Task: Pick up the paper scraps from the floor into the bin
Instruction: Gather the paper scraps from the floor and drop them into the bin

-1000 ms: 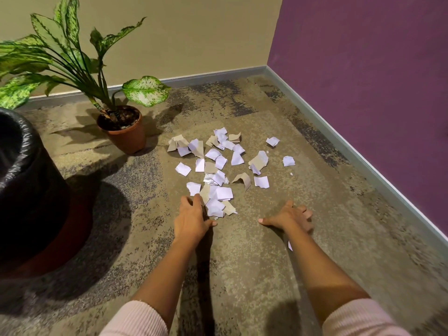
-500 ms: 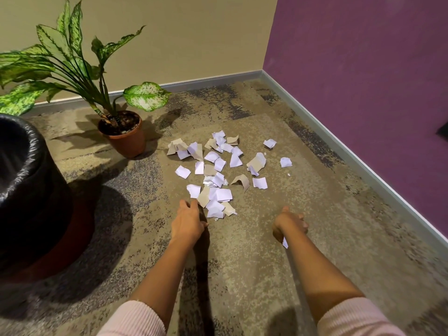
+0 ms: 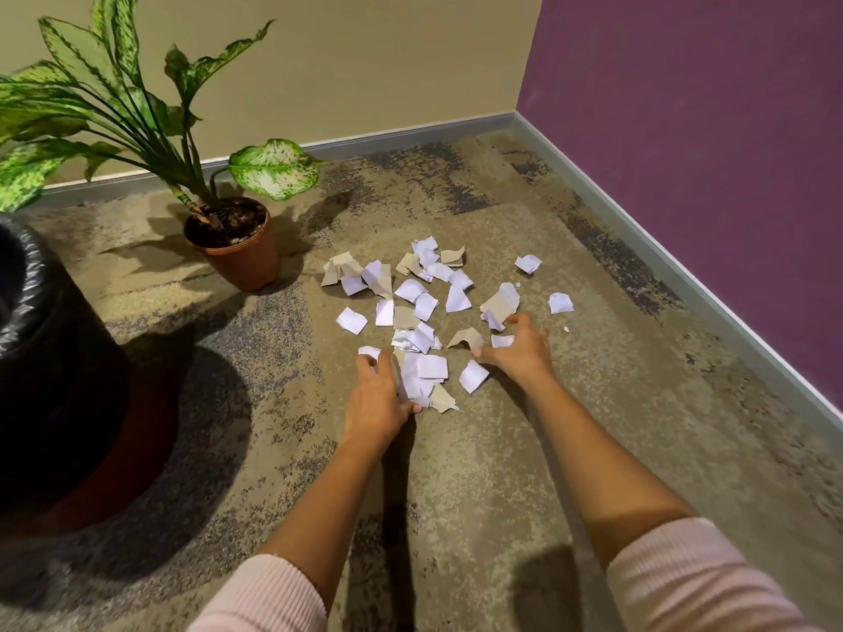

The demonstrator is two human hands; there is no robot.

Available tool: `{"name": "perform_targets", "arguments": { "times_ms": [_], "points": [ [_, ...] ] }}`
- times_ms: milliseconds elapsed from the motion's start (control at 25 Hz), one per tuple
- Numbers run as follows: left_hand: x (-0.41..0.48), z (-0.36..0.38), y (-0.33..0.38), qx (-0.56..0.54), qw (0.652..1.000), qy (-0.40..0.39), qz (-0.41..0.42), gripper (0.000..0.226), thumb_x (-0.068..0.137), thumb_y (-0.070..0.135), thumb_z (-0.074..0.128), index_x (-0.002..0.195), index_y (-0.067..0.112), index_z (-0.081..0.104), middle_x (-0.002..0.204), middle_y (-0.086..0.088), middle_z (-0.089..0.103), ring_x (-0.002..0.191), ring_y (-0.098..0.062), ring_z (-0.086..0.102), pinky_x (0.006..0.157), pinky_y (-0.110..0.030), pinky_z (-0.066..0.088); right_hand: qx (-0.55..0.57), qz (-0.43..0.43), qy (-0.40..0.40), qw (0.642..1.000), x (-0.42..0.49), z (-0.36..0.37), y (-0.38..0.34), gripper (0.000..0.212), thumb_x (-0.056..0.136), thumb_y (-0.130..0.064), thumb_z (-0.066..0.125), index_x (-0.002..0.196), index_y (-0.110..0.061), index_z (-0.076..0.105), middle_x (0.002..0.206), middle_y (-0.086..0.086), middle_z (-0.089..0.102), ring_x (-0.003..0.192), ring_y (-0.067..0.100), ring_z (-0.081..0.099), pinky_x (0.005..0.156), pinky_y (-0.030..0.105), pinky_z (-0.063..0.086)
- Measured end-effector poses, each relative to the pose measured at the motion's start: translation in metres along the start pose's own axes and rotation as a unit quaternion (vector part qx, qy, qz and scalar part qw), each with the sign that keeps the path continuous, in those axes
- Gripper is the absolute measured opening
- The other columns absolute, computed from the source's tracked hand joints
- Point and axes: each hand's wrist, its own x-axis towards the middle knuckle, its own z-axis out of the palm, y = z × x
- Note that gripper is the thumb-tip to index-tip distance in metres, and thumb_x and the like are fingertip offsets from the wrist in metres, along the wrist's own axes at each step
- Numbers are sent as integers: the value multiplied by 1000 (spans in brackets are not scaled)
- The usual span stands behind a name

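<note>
Several white and tan paper scraps lie scattered in a loose pile on the mottled carpet. My left hand rests on the floor at the pile's near left edge, fingers curved against the closest scraps, nothing lifted. At the pile's near right side my right hand lies with its fingers spread over a few scraps, and a white scrap sits just beside its thumb. The bin, lined with a black bag, stands at the far left, well apart from both hands.
A potted plant with broad leaves stands left of the pile, between it and the bin. A beige wall runs behind and a purple wall along the right, both with a grey skirting board. Two lone scraps lie toward the purple wall.
My right hand has moved forward and left from the bare carpet onto the pile's right side, and its fingers have spread. A white scrap now lies beside it. My left hand has barely shifted.
</note>
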Motion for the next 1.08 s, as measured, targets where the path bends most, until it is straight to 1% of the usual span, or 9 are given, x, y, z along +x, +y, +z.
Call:
{"name": "perform_targets", "arguments": {
  "times_ms": [160, 240, 400, 520, 600, 720, 840, 960, 1080],
  "points": [
    [27, 0, 1, -37, 999, 23, -10, 89, 73, 23, 83, 143, 16, 28, 132, -15, 32, 101, -39, 60, 84, -46, 50, -134, 68, -65, 987, 29, -1, 11, 111, 60, -44, 85, 147, -19, 21, 148, 22, 23, 138, 40, 25, 111, 49, 31],
    [39, -2, 3, -44, 998, 35, -1, 81, 77, 15, 79, 142, 15, 30, 131, -14, 33, 101, -39, 60, 87, -46, 50, -130, 38, -71, 988, 34, 10, 6, 99, 64, -38, 83, 144, -15, 28, 145, 21, 30, 136, 38, 29, 110, 44, 33],
    [55, -5, 0, -47, 996, 61, 43, 72, 79, 14, 76, 138, 18, 36, 135, -10, 32, 102, -37, 60, 86, -48, 52, 7, -88, -117, 989, 32, 39, -17, 88, 67, -27, 83, 142, -16, 39, 136, 14, 47, 123, 31, 50, 102, 40, 45],
    [66, -14, -11, -1, 992, 90, 84, 75, 78, 31, 78, 138, 27, 34, 137, -4, 31, 87, -26, 66, 65, -41, 55, 70, -85, -22, 994, 43, 25, -20, 73, 63, -52, 80, 126, -27, 52, 120, 5, 59, 107, 25, 59, 91, 44, 51],
    [76, -25, -21, 23, 989, 113, 93, 81, 74, 43, 79, 139, 31, 32, 136, -3, 32, 88, -23, 66, 63, -41, 57, 16, -67, 66, 995, 61, 3, -10, 67, 62, -61, 73, 118, -30, 53, 121, 5, 58, 115, 27, 51, 91, 46, 49],
    [97, -35, -33, 44, 992, 103, 51, 100, 62, 54, 83, 143, 28, 31, 141, -9, 28, 123, -30, 45, 86, -45, 54, -109, 29, 122, 986, 92, -31, 11, 60, 75, -50, 63, 129, -30, 48, 141, 14, 39, 132, 34, 30, 101, 50, 39],
    [121, -44, -37, 36, 999, 11, -34, 129, 54, 57, 86, 154, 24, 11, 148, -15, 12, 138, -36, 16, 111, -49, 31, -130, 141, 45, 980, 120, -49, 24, 59, 84, -42, 55, 139, -32, 37, 150, 20, 24, 138, 41, 21, 109, 50, 29],
    [137, -57, -31, 87, 992, -56, -76, 130, 56, 57, 85, 154, 22, 8, 150, -21, 12, 140, -39, 13, 113, -50, 25, -154, 94, 5, 984, 129, -29, 9, 55, 86, -32, 54, 139, -31, 40, 153, 23, 17, 142, 40, 13, 115, 47, 18],
    [147, -59, -22, 109, 991, -69, -31, 123, 57, 53, 87, 152, 22, 15, 149, -18, 17, 139, -38, 17, 110, -49, 29, -182, -9, -31, 983, 117, 9, -22, 59, 83, -19, 57, 139, -28, 40, 153, 25, 14, 141, 42, 13, 116, 46, 22]
  ]
}}
